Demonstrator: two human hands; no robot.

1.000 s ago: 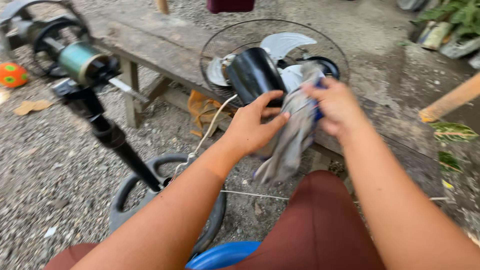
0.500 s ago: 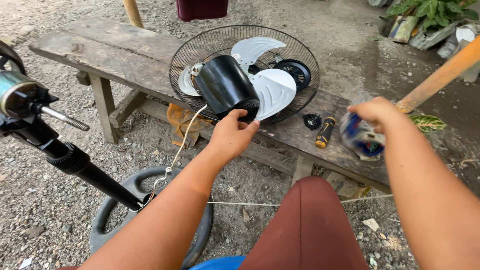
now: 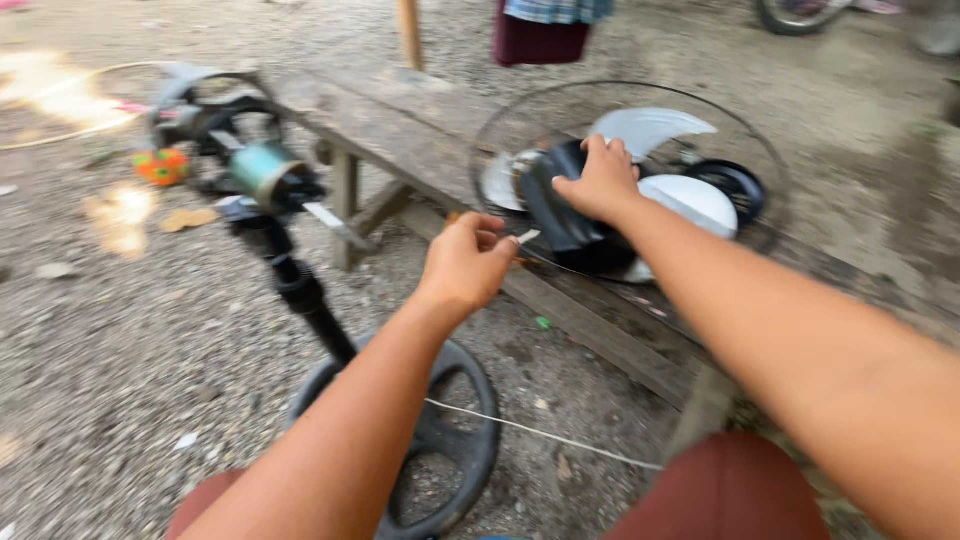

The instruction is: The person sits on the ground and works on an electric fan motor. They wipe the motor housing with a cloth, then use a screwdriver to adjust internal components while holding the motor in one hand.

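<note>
Head view, close, down over bench (image 3: 400,130)

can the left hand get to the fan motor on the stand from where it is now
Probably yes. The left hand hangs in open air beside the bench, and nothing shows between it and the motor on the black stand.
</note>
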